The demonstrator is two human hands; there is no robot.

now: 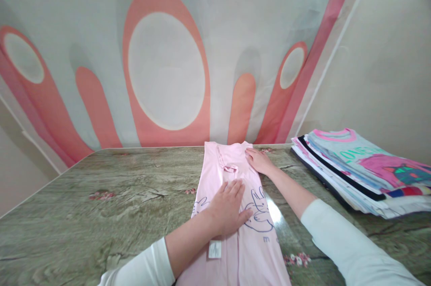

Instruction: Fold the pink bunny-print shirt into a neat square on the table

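Observation:
A pink shirt [259, 254] with dark line drawings of an animal lies folded lengthwise on the table in front of me. Its far end reaches the table's back edge. My left hand [229, 207] rests flat on the middle of the shirt, fingers stretched out and pointing away from me. Just below that hand, a small white label [214, 249] shows on the cloth. My right hand [258, 160] lies at the shirt's far right edge, its fingers extended over the cloth; the fingertips touch the fabric near the top.
At the right stands a stack of folded clothes [340, 169], topped by a grey shirt with a pink collar and a colourful print. The wood-patterned table [134, 218] meets a wall covering [222, 16] with coral shapes at the back.

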